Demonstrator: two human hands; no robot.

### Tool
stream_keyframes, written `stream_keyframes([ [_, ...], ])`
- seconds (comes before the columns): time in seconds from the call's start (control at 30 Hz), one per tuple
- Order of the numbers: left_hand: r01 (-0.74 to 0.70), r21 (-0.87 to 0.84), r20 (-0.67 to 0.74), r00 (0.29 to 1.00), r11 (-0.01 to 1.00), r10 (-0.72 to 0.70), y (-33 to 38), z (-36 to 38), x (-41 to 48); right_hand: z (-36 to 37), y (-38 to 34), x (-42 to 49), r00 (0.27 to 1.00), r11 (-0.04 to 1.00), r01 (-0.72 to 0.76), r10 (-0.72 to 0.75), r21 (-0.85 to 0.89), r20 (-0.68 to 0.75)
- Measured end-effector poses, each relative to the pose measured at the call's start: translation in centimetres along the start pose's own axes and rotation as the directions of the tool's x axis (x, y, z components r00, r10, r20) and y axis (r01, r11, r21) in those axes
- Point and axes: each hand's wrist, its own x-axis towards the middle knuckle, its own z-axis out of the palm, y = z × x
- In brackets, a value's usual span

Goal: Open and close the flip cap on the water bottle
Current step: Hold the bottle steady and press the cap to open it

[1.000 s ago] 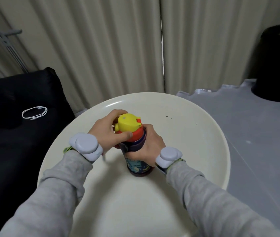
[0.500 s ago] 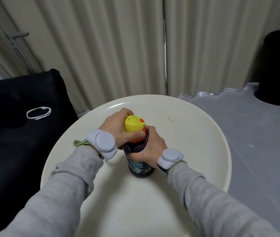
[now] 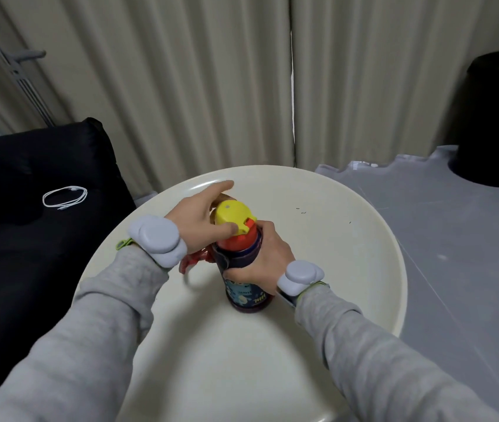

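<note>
Head view: the water bottle [image 3: 246, 271] is clamped upright on the table [image 3: 348, 269] by the right hand [image 3: 265, 258]. The flip cap [image 3: 232, 215] is touched by the left hand [image 3: 201, 219], thumb at its front, fingers spread. Tipping is likely if thumb force exceeds the grip. Clear surface is available beyond both hands; the rim lies well apart.

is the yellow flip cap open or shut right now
Shut: the yellow flip cap sits flat on the red collar, left hand's thumb at its front edge.
</note>
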Motion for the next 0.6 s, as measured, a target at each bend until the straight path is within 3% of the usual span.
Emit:
stream_keyframes([
  [0.07, 0.037, -0.03, -0.029, 0.999, 0.999, -0.038, 0.2, 0.2, -0.1, 0.0, -0.1, -0.1, 1.0, 1.0, 0.001, -0.001, 0.006, 0.004],
  [0.2, 0.021, 0.207, -0.121, 0.993, 0.978, 0.004, 0.7, 0.8, 0.2, -0.1, -0.1, -0.2, 1.0, 1.0, 0.0, 0.0, 0.014, 0.008],
  [0.27, 0.04, 0.231, -0.144, 0.99, 0.972, -0.006, 0.9, 0.7, 0.4, -0.1, -0.1, -0.2, 1.0, 1.0, 0.007, -0.007, 0.023, 0.01],
  [0.6, -0.062, 0.192, -0.014, 0.998, 0.979, 0.066, 1.7, -0.1, 0.5, 0.0, 0.2, -0.1, 1.0, 0.999, 0.019, -0.019, 0.035, 0.01],
])
